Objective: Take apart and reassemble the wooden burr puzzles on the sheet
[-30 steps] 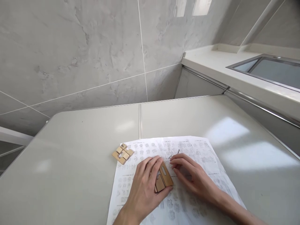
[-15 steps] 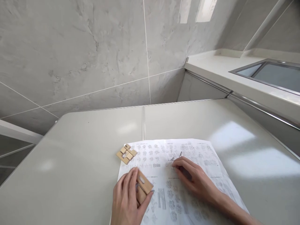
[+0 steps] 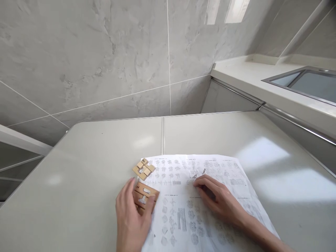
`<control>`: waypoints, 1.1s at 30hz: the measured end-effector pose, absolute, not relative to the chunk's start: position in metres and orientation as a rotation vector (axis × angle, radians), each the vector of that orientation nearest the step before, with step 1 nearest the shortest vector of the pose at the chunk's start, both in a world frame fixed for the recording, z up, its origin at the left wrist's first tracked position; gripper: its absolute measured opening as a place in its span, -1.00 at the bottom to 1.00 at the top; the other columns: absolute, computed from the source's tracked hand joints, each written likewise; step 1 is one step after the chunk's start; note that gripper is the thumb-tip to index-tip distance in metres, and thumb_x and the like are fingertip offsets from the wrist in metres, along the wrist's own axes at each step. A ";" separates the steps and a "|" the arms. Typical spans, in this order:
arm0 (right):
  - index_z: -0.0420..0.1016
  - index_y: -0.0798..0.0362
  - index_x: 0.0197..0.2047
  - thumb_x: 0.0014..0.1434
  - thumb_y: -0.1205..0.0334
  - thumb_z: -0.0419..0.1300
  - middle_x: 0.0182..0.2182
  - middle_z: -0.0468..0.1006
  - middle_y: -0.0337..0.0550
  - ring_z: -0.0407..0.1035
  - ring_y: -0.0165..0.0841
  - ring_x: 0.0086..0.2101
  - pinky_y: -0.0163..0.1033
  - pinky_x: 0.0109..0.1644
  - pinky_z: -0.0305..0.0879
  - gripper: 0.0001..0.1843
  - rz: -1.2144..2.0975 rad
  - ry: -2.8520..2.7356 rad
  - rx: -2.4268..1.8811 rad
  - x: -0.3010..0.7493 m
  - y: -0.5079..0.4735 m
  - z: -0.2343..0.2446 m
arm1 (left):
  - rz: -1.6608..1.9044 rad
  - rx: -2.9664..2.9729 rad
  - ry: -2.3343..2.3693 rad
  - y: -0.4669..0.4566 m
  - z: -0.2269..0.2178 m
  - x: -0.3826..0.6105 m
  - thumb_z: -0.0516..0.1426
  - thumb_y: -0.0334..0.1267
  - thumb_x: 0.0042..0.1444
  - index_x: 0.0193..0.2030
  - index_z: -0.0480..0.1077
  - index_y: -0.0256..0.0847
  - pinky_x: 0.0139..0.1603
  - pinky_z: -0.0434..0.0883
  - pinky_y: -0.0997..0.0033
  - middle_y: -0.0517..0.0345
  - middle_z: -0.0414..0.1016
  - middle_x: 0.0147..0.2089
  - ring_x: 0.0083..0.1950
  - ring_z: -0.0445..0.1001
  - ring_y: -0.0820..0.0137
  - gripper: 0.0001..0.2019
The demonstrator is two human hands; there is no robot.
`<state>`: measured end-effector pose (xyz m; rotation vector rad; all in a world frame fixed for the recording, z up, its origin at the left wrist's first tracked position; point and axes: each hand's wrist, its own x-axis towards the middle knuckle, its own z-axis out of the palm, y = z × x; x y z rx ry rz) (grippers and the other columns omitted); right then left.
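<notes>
My left hand [image 3: 132, 215] is wrapped around the edges of a flat wooden puzzle piece [image 3: 144, 194] marked 2, low over the left side of a printed sheet [image 3: 174, 206]. The piece has an oval slot and a second cut-out; its near part is hidden by my thumb. Just beyond it lies a similar lighter set of wooden puzzle pieces [image 3: 144, 169] marked 3, across the paper's far left corner. My right hand [image 3: 216, 196] rests on the sheet with fingers curled together; whether anything is inside them is hidden. Small dark marks show on the paper beside its fingertips.
The sheet lies on a pale glossy table [image 3: 105, 168] with a seam running away from me. A grey tiled wall [image 3: 105, 59] stands behind. To the right is a white counter [image 3: 241, 73] with an inset sink [image 3: 309, 84].
My left hand has moved left with the wooden piece and turned it flatter, so its number 2 shows. My right hand stays in place. The view has shifted slightly.
</notes>
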<state>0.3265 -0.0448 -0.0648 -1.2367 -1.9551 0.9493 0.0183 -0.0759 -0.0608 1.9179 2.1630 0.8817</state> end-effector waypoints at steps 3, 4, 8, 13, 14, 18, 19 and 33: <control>0.46 -0.10 0.05 0.55 0.33 0.02 -0.06 0.65 -0.08 0.60 -0.17 -0.13 -0.06 -0.10 0.57 -0.78 0.953 -1.960 -1.235 0.328 -0.045 -0.067 | 1.020 1.754 2.180 -0.047 -0.049 -0.012 0.04 0.20 0.48 0.39 0.34 -0.09 0.38 0.44 -0.20 -0.18 0.43 0.40 0.44 0.38 -0.12 -0.46; 0.46 -0.10 0.05 0.55 0.33 0.02 -0.05 0.65 -0.07 0.60 -0.17 -0.13 -0.05 -0.10 0.57 -0.78 0.953 -1.963 -1.235 0.328 -0.045 -0.067 | 1.050 1.729 2.187 -0.034 -0.046 -0.022 0.03 0.19 0.48 0.35 0.37 -0.11 0.41 0.42 -0.18 -0.19 0.44 0.39 0.41 0.41 -0.09 -0.48; 0.48 -0.10 0.05 0.56 0.31 0.03 -0.05 0.66 -0.06 0.61 -0.15 -0.13 -0.04 -0.12 0.59 -0.78 0.962 -1.961 -1.242 0.328 -0.045 -0.066 | 1.015 1.795 2.121 0.025 -0.046 -0.052 0.09 0.15 0.42 0.27 0.41 -0.19 0.43 0.38 -0.12 -0.22 0.48 0.35 0.39 0.44 -0.05 -0.49; 0.50 -0.10 0.05 0.56 0.29 0.03 -0.07 0.67 -0.07 0.61 -0.16 -0.16 -0.05 -0.14 0.59 -0.78 0.960 -1.954 -1.243 0.328 -0.044 -0.066 | 0.961 1.776 2.076 0.058 -0.056 -0.065 0.12 0.13 0.40 0.18 0.49 -0.15 0.31 0.46 0.02 -0.12 0.59 0.27 0.32 0.50 0.02 -0.55; 0.50 -0.10 0.05 0.56 0.29 0.03 -0.08 0.67 -0.07 0.61 -0.17 -0.16 -0.05 -0.15 0.59 -0.78 0.962 -1.956 -1.246 0.328 -0.044 -0.066 | 0.958 1.773 2.069 0.058 -0.057 -0.066 0.11 0.12 0.41 0.15 0.51 -0.14 0.31 0.46 0.04 -0.09 0.61 0.25 0.29 0.52 0.05 -0.57; 0.49 -0.10 0.03 0.56 0.30 0.02 -0.08 0.66 -0.08 0.61 -0.17 -0.18 -0.07 -0.17 0.57 -0.78 0.979 -1.952 -1.269 0.327 -0.043 -0.067 | 0.933 1.800 2.024 0.053 -0.056 -0.065 0.12 0.12 0.41 0.04 0.58 -0.09 0.22 0.50 0.14 0.00 0.68 0.13 0.16 0.59 0.11 -0.62; 0.49 -0.10 0.02 0.56 0.30 0.02 -0.08 0.65 -0.09 0.61 -0.18 -0.17 -0.07 -0.16 0.56 -0.78 0.982 -1.946 -1.271 0.327 -0.043 -0.067 | 0.926 1.809 2.014 0.052 -0.056 -0.064 0.12 0.12 0.41 0.03 0.58 -0.09 0.20 0.50 0.15 0.01 0.68 0.12 0.14 0.60 0.12 -0.63; 0.46 -0.11 0.00 0.52 0.41 0.03 -0.09 0.63 -0.15 0.57 -0.21 -0.16 -0.09 -0.11 0.50 -0.75 1.002 -1.936 -1.242 0.328 -0.041 -0.067 | 0.911 1.817 2.016 0.056 -0.052 -0.063 0.14 0.14 0.39 -0.01 0.60 -0.08 0.16 0.52 0.18 0.03 0.71 0.06 0.05 0.62 0.13 -0.62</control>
